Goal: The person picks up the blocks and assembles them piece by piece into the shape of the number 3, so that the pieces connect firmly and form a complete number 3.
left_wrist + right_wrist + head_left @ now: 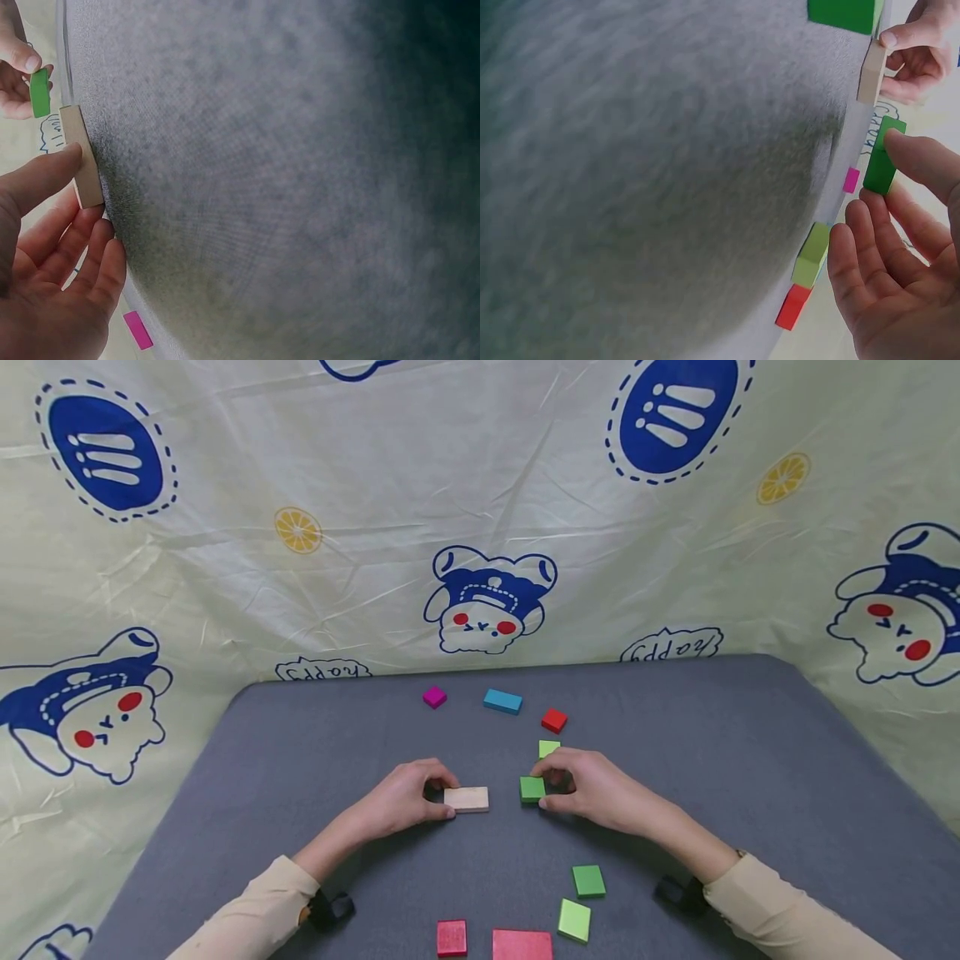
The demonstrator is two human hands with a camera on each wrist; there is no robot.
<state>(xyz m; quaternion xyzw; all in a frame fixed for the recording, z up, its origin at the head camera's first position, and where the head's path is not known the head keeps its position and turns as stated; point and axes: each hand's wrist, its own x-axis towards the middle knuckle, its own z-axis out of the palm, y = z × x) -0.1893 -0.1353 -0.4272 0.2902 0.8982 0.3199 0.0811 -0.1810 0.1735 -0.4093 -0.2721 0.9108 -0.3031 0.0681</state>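
Observation:
Left of the table's middle, my left hand (408, 795) pinches a plain wooden block (467, 799) by its left end. In the left wrist view the thumb lies across the face of this wooden block (84, 169), with fingertips at its lower end. Facing it, my right hand (596, 789) pinches a dark green block (532, 789) between thumb and fingers. The right wrist view shows this green block (883, 157) tilted, thumb on one side. A small gap separates the two held blocks. Just behind the right hand's fingers, a light green block (549, 748) is partly hidden.
Farther back on the grey table (337, 718) lie a magenta block (434, 697), a blue block (502, 701) and a red block (554, 720). Toward me are another green block (588, 881), a lime block (573, 920), a small red block (452, 938) and a wider pinkish-red block (522, 945).

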